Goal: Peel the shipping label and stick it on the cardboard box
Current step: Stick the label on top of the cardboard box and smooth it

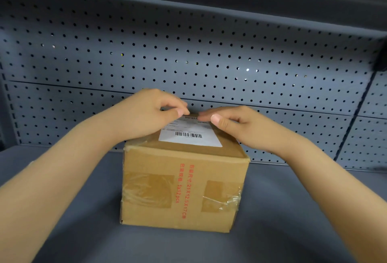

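Now shipping label atop cardboard box

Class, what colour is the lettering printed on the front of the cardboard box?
Red lettering on the cardboard box, clearest in the head view.

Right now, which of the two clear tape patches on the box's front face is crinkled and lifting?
The right tape patch, right of the red printing; it is wrinkled with raised folds. The left tape patch lies flatter against the cardboard box.
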`<move>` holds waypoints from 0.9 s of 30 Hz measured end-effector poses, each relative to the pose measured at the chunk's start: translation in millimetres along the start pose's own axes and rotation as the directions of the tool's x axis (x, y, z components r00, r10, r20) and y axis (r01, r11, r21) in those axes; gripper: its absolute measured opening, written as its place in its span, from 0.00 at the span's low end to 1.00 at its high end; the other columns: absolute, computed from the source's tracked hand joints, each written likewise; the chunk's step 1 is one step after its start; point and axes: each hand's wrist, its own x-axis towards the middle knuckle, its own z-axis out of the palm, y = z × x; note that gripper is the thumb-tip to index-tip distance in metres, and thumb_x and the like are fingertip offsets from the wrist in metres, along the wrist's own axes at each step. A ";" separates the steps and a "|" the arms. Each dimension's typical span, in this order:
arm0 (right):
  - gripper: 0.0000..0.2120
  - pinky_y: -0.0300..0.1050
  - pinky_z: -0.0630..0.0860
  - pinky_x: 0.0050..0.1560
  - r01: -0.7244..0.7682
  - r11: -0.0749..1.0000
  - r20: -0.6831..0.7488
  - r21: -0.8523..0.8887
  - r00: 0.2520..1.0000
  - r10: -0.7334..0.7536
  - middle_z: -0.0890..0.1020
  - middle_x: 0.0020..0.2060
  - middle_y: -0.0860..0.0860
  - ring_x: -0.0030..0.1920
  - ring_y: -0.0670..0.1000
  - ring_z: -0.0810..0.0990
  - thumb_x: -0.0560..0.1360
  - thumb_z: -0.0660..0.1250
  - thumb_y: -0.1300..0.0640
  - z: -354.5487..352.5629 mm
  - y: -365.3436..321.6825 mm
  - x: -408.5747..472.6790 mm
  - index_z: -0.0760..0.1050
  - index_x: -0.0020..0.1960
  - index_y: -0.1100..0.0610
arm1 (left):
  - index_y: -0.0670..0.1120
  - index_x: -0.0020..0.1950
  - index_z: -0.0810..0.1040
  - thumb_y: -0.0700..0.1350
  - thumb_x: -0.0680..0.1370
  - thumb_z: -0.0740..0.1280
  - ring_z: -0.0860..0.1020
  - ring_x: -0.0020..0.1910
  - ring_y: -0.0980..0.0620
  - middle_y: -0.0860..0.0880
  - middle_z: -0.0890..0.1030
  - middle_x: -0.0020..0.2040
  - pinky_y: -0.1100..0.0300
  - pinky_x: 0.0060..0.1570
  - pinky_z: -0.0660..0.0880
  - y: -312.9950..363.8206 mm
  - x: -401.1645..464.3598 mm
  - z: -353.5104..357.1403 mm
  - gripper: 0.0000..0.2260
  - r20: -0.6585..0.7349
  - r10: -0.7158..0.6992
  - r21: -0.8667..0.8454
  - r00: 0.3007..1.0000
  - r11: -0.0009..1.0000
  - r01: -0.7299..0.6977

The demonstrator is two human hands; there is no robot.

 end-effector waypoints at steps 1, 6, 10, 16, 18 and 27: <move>0.16 0.40 0.71 0.63 0.027 0.999 -0.002 0.026 1.000 -0.027 0.80 0.59 0.42 0.61 0.42 0.77 0.80 0.56 0.50 0.2 -3.3 -3.1 0.78 0.61 0.51 | 0.61 0.53 0.81 0.52 0.78 0.60 0.79 0.58 0.56 0.60 0.81 0.58 0.63 0.56 0.73 4.1 -3.8 -0.7 0.11 0.001 0.021 -0.033 1.000 0.999 -0.021; 0.18 0.52 0.72 0.63 0.054 0.998 0.005 -0.044 0.999 -0.054 0.82 0.58 0.44 0.61 0.47 0.78 0.80 0.55 0.49 3.8 -10.1 -8.4 0.79 0.59 0.54 | 0.67 0.50 0.79 0.56 0.75 0.59 0.81 0.53 0.40 0.49 0.85 0.49 0.43 0.55 0.76 11.2 -14.2 -0.8 0.10 0.060 0.034 -0.030 0.998 0.999 -0.033; 0.18 0.49 0.72 0.63 -0.003 0.998 0.034 -0.069 0.999 0.005 0.83 0.56 0.42 0.60 0.45 0.78 0.79 0.54 0.45 9.0 -7.8 -10.3 0.80 0.57 0.47 | 0.67 0.48 0.80 0.59 0.73 0.58 0.80 0.53 0.39 0.53 0.85 0.48 0.41 0.55 0.76 9.6 -20.9 2.6 0.11 0.115 0.008 0.018 0.993 1.000 -0.010; 0.18 0.31 0.66 0.62 -0.080 0.997 -0.047 0.007 0.996 0.080 0.82 0.55 0.38 0.59 0.31 0.73 0.78 0.56 0.46 -3.7 2.9 -25.2 0.83 0.52 0.50 | 0.70 0.46 0.79 0.59 0.73 0.60 0.82 0.47 0.42 0.46 0.86 0.46 0.44 0.51 0.77 -8.2 -34.0 -9.4 0.09 0.040 -0.063 0.059 0.997 0.996 0.061; 0.18 0.34 0.67 0.64 -0.067 0.998 -0.046 -0.011 0.997 0.066 0.82 0.55 0.39 0.60 0.32 0.73 0.79 0.56 0.47 -2.4 2.3 -28.5 0.82 0.54 0.51 | 0.67 0.47 0.80 0.59 0.73 0.59 0.82 0.48 0.43 0.44 0.85 0.47 0.45 0.52 0.77 -7.1 -37.0 -9.8 0.10 0.028 -0.061 0.042 0.998 0.997 0.060; 0.20 0.38 0.69 0.63 0.147 0.989 0.014 0.000 0.989 -0.147 0.83 0.55 0.46 0.62 0.44 0.76 0.79 0.52 0.46 18.8 -26.4 -36.3 0.81 0.55 0.51 | 0.67 0.49 0.80 0.57 0.76 0.58 0.82 0.50 0.47 0.52 0.85 0.46 0.44 0.53 0.76 15.9 -52.0 -1.3 0.12 0.043 0.099 0.004 0.994 0.995 -0.099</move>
